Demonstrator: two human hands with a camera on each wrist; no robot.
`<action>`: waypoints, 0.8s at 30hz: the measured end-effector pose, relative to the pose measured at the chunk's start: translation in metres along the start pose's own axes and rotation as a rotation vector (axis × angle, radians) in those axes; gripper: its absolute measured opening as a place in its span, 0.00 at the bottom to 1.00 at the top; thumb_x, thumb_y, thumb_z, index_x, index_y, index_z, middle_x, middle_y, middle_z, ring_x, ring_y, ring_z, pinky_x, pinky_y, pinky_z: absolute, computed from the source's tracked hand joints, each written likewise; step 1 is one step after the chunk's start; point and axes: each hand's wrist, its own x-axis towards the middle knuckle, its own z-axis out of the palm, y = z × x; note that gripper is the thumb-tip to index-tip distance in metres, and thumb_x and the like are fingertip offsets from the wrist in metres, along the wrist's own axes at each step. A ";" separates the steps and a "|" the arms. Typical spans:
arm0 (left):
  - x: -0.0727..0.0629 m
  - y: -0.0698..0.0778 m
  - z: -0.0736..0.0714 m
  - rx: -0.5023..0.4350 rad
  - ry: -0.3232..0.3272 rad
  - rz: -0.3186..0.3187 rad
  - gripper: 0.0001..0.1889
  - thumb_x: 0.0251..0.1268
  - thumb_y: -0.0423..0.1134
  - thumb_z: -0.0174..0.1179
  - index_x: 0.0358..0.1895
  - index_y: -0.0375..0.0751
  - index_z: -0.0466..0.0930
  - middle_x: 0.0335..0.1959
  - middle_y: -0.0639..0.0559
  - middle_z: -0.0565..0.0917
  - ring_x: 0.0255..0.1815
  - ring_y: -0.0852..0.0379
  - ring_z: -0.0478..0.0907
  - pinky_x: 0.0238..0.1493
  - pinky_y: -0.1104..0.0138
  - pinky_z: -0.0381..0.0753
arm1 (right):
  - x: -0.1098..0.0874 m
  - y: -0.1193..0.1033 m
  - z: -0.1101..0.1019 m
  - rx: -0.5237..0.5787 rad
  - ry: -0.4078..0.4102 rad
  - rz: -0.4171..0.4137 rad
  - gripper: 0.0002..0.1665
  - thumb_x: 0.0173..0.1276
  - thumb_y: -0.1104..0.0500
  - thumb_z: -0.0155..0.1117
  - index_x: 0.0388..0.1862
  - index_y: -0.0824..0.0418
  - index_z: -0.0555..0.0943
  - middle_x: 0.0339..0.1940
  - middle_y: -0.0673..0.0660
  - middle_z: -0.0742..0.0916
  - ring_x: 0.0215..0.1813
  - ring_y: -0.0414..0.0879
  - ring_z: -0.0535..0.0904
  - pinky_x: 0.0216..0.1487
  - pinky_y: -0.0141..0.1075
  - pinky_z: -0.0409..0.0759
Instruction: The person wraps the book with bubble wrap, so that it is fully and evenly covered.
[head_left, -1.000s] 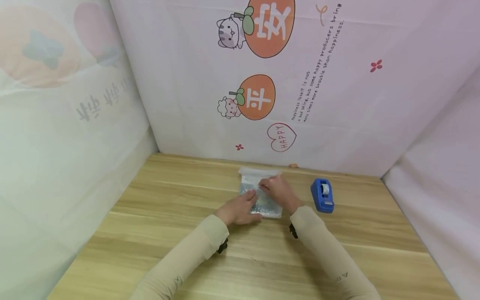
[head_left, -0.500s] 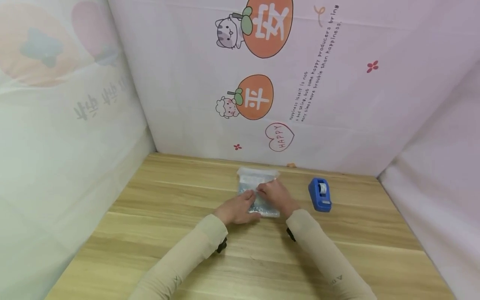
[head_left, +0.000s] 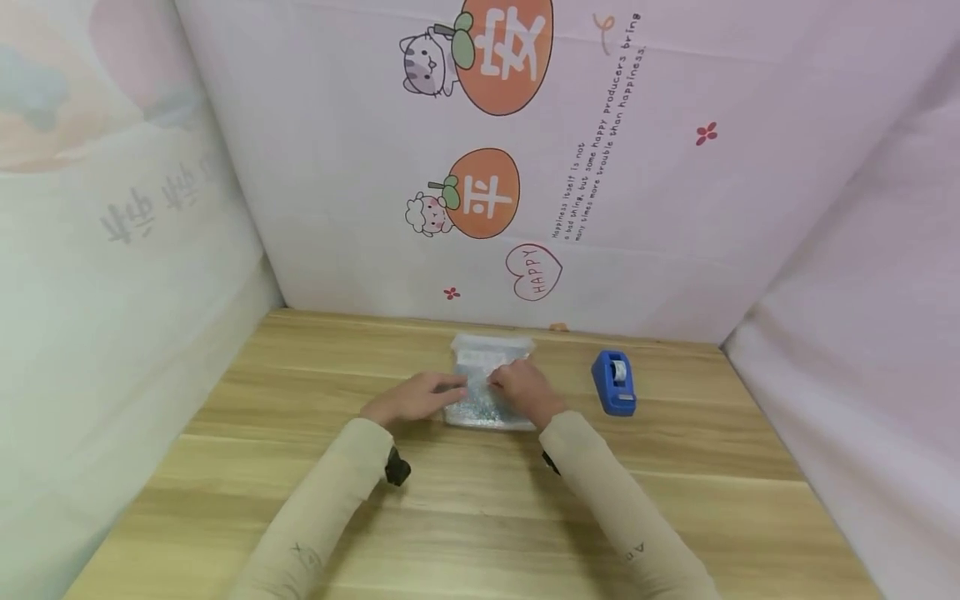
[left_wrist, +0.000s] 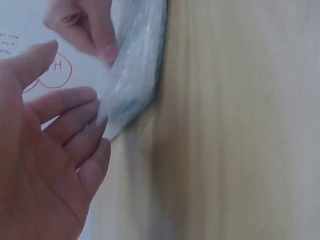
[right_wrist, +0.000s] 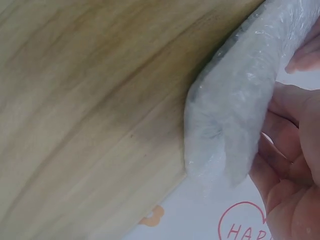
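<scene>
A flat package wrapped in clear bubble wrap (head_left: 476,408) lies on the wooden table near the back wall. My left hand (head_left: 420,397) is at its left side, fingertips right at the wrap's edge. In the left wrist view that hand's fingers (left_wrist: 75,110) are relaxed and loosely bent, with nothing between them and the thumb. My right hand (head_left: 527,390) is over the package's right half, its fingers curled and a fingertip touching the wrap's surface. From the right wrist view, the wrap (right_wrist: 235,100) hides part of the right fingers (right_wrist: 290,100).
A blue tape dispenser (head_left: 615,383) with a roll of tape stands to the right of the package. A printed white cloth (head_left: 360,183) hangs behind the table (head_left: 450,517), with plainer cloth walls at both sides.
My left hand has lifted off the package and drawn back to its left edge. My right hand has slid slightly nearer along the wrap. The head view has shifted a little.
</scene>
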 end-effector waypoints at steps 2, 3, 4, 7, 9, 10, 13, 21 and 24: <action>0.001 0.000 -0.006 0.029 -0.002 -0.007 0.34 0.85 0.59 0.47 0.81 0.40 0.66 0.82 0.46 0.69 0.83 0.44 0.66 0.84 0.48 0.65 | -0.001 0.000 -0.001 -0.025 -0.022 0.001 0.09 0.74 0.65 0.68 0.37 0.61 0.93 0.36 0.56 0.95 0.38 0.49 0.92 0.44 0.44 0.91; 0.002 0.001 -0.009 0.051 -0.006 -0.009 0.35 0.85 0.60 0.46 0.81 0.39 0.65 0.83 0.46 0.67 0.83 0.43 0.66 0.84 0.48 0.64 | -0.002 0.000 -0.002 -0.037 -0.035 0.004 0.09 0.74 0.65 0.67 0.35 0.61 0.92 0.34 0.56 0.94 0.35 0.48 0.91 0.42 0.44 0.90; 0.003 0.002 -0.011 0.068 -0.015 -0.013 0.36 0.85 0.60 0.47 0.82 0.39 0.64 0.84 0.45 0.66 0.84 0.43 0.64 0.85 0.48 0.63 | -0.003 0.000 -0.002 -0.048 -0.055 0.008 0.09 0.75 0.64 0.67 0.35 0.60 0.92 0.32 0.55 0.93 0.33 0.47 0.90 0.40 0.44 0.90; 0.007 0.008 -0.015 0.130 -0.050 -0.007 0.37 0.85 0.57 0.48 0.83 0.36 0.58 0.86 0.42 0.59 0.86 0.42 0.59 0.87 0.48 0.57 | -0.008 -0.001 -0.004 -0.039 -0.126 0.037 0.10 0.77 0.57 0.67 0.37 0.60 0.89 0.31 0.55 0.92 0.32 0.48 0.88 0.41 0.44 0.89; 0.010 0.012 -0.016 0.190 -0.069 0.012 0.37 0.85 0.54 0.49 0.84 0.34 0.55 0.87 0.39 0.56 0.87 0.40 0.56 0.88 0.48 0.55 | -0.012 -0.002 -0.006 -0.020 -0.177 0.062 0.15 0.78 0.50 0.66 0.44 0.61 0.88 0.40 0.57 0.93 0.40 0.51 0.90 0.48 0.46 0.90; 0.012 0.014 -0.015 0.221 -0.076 0.026 0.37 0.86 0.53 0.49 0.84 0.32 0.54 0.87 0.38 0.55 0.87 0.39 0.54 0.88 0.47 0.54 | -0.014 -0.002 -0.006 -0.012 -0.201 0.076 0.20 0.78 0.46 0.65 0.50 0.61 0.88 0.47 0.59 0.93 0.47 0.54 0.91 0.55 0.48 0.89; 0.016 0.018 -0.012 0.333 -0.090 0.068 0.37 0.86 0.51 0.49 0.84 0.31 0.51 0.87 0.36 0.51 0.89 0.39 0.50 0.89 0.47 0.52 | -0.020 -0.005 -0.006 0.012 -0.251 0.112 0.36 0.77 0.35 0.62 0.68 0.62 0.82 0.69 0.63 0.85 0.69 0.60 0.83 0.73 0.52 0.80; 0.022 0.020 -0.004 0.490 -0.108 0.179 0.38 0.84 0.47 0.50 0.84 0.28 0.49 0.88 0.35 0.49 0.89 0.36 0.47 0.89 0.46 0.50 | -0.030 -0.013 -0.003 0.001 -0.349 0.132 0.54 0.79 0.27 0.49 0.84 0.66 0.62 0.85 0.67 0.66 0.86 0.60 0.61 0.85 0.52 0.65; 0.024 0.018 -0.002 0.498 -0.108 0.190 0.38 0.83 0.47 0.50 0.85 0.30 0.49 0.88 0.36 0.48 0.89 0.37 0.47 0.89 0.45 0.50 | -0.034 -0.017 -0.003 -0.035 -0.349 0.128 0.55 0.79 0.26 0.47 0.85 0.66 0.58 0.86 0.66 0.63 0.87 0.58 0.59 0.86 0.50 0.63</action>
